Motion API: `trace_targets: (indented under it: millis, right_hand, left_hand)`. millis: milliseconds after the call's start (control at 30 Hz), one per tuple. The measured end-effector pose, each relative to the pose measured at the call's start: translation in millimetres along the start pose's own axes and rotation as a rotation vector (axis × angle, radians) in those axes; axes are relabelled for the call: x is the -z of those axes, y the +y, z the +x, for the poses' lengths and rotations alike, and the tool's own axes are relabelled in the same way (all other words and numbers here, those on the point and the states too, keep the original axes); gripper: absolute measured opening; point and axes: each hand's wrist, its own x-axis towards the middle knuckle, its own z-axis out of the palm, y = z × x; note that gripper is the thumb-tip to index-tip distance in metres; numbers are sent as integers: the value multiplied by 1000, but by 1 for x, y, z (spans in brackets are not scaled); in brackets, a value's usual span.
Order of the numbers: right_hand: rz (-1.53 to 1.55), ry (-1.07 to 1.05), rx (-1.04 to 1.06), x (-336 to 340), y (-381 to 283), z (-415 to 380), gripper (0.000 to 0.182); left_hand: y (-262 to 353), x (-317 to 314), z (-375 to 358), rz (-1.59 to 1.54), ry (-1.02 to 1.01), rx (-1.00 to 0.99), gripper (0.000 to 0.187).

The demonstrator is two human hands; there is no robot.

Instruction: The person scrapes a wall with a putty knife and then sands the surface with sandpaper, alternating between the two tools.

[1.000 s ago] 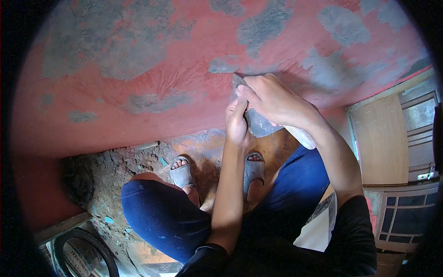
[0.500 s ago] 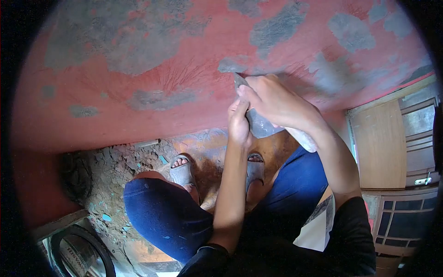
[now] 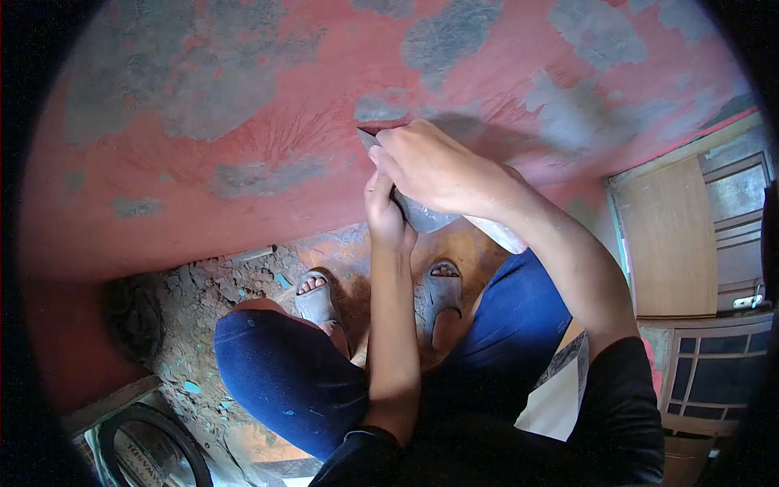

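A pointed grey metal trowel (image 3: 423, 217) with a pale handle (image 3: 497, 234) is in both my hands. My left hand (image 3: 386, 209) wraps round the blade from below, fingers closed. My right hand (image 3: 430, 166) is closed over the blade from above, its fingers near the tip. That tip meets the red wall (image 3: 268, 215) just below a small grey patch (image 3: 381, 109). Part of the blade is hidden behind my hands.
Peeled paint and rubble (image 3: 203, 304) cover the floor along the wall's foot. My sandalled feet (image 3: 318, 299) stand near it. A black tyre-like ring (image 3: 166, 414) lies at lower left. A wooden door (image 3: 665, 243) is at right.
Both hands and the trowel have shifted left along the wall in view, and the view itself has moved slightly. The grip looks the same.
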Motion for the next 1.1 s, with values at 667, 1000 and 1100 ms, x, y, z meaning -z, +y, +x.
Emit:
trace_targets:
  millis: [667,1000,1100]
  right_hand:
    - [87,-154,-16,71,-6,-96,44]
    - [278,-288,-394,92,-25,-99,43]
    - [312,-149,-299,74,-16,-93,37]
  left_hand:
    - [-8,-44,-8,116,-107,56,42]
    - [-14,-56,-14,149,-65,76,38]
    - [-19,-42,-6,231,-108,66,41]
